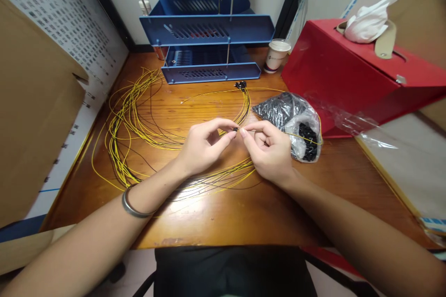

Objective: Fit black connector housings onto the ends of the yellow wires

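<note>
Where the pinching is happening: the left hand (206, 145) is gripping a small black connector (235, 129) between thumb and forefinger, while the right hand (272, 150) is clamping a yellow wire (299, 137) just beside it
Connector: it is sitting between the two hands, over the tabletop (216, 234), partly hidden by the fingers
Wire: it is running rightward from the right hand, passing over the bag (275, 110) and curving up along its far side
Coil (120, 148): yellow and dark strands are looping widely to the left, some passing under the hands
Plugs (240, 85): these black ends are clustering behind the hands
Bag: it is lying near the right hand, black pieces (308, 142) showing at its mouth
Trays (207, 31): they are standing at the back, a cup (277, 55) standing just beside them
Box (331, 67): it is standing red at the right, tissue (365, 26) poking from its top
Bangle (129, 204): it is circling the left forearm
</note>
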Demonstrator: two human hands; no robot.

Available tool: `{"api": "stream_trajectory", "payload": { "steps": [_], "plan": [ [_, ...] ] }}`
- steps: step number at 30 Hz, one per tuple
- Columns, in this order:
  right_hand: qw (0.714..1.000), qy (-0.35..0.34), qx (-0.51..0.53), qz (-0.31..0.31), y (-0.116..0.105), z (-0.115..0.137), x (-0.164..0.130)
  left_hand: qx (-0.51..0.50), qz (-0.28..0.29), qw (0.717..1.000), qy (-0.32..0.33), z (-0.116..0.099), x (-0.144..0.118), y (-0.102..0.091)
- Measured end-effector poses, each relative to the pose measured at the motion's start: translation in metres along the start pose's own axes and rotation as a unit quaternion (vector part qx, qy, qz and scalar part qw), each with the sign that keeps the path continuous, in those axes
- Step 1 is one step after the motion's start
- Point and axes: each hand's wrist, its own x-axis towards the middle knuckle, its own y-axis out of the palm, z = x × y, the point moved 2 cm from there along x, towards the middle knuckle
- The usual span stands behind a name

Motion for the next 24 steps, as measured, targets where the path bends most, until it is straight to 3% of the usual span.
{"api": "stream_trajectory", "payload": {
  "steps": [24],
  "plan": [
    [1.000, 0.006, 0.007, 0.003, 0.0000, -0.0013, 0.0004, -0.017, -0.015, 1.000, -0.011, 0.0017, -0.0003, 0.0001]
  ]
}}
